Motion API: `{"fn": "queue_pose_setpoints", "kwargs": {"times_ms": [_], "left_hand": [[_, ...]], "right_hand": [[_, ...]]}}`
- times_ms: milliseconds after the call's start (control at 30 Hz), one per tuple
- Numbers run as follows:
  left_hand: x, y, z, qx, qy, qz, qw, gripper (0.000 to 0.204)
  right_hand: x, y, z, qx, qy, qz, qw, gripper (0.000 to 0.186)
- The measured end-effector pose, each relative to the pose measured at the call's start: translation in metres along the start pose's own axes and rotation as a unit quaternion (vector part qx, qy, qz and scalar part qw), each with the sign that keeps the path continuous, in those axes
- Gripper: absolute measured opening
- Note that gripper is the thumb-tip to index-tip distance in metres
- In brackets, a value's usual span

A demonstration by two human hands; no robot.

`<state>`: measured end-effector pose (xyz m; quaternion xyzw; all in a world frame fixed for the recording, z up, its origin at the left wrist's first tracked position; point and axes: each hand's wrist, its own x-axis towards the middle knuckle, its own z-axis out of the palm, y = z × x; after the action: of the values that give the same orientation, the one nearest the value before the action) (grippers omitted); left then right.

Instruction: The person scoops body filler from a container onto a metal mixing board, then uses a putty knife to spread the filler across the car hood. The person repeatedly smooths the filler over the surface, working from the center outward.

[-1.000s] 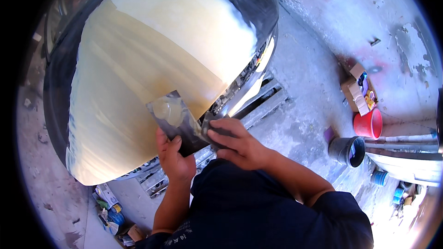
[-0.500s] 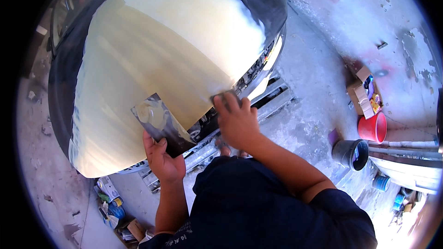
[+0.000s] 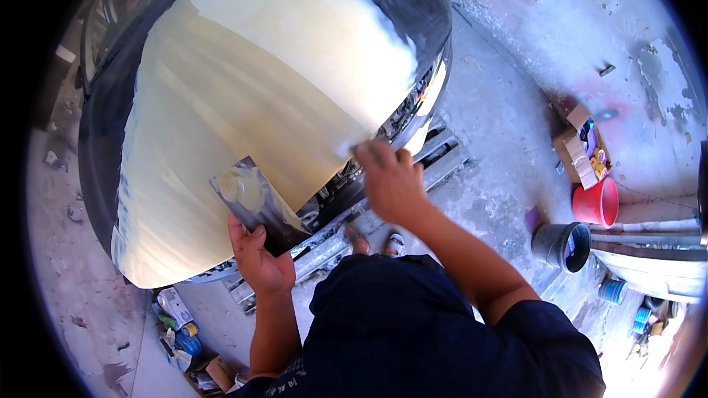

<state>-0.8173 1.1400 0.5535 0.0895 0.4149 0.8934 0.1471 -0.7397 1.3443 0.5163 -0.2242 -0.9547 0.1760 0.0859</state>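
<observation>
Both hands are occupied: the left hand is partly closed around the near end of a flat dark board, thumb near its edge and most of the other fingers hidden beneath, while the right hand has its fingers curled down, seemingly around a small dark spreader at its 10 o'clock, though blur hides the exact grip. That spreader is at the front edge of the pale yellow hood, which fills the area from 9 to 12 o'clock of the right hand; whether it touches the surface, I cannot tell. The likeliest trouble would be the spreader slipping past that edge, leaving a ragged lip or dropping paste into the open gap at the right hand's 9 o'clock. Uneven pressure could also score the coat. On the board, a pale lump of paste sits toward the far end, at the left hand's 11 o'clock; too steep a tilt might let it slide. The board's far corner overlaps the hood in view, contact unclear, so a low dip could scrape the coating.
</observation>
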Motion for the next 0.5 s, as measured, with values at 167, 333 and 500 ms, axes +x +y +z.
{"fn": "queue_pose_setpoints", "kwargs": {"times_ms": [167,333,500], "left_hand": [[0.000,0.000,0.004,-0.014,0.002,-0.004,1.000,0.055],[0.000,-0.002,0.001,-0.021,0.000,-0.010,1.000,0.054],[0.000,-0.006,0.002,0.023,0.000,-0.012,1.000,0.055]], "right_hand": [[-0.023,-0.003,0.003,0.017,-0.008,-0.033,0.999,0.051],[0.008,0.028,-0.017,0.016,0.020,0.027,0.999,0.049],[-0.021,-0.002,0.008,0.049,-0.035,-0.050,0.997,0.049]]}}
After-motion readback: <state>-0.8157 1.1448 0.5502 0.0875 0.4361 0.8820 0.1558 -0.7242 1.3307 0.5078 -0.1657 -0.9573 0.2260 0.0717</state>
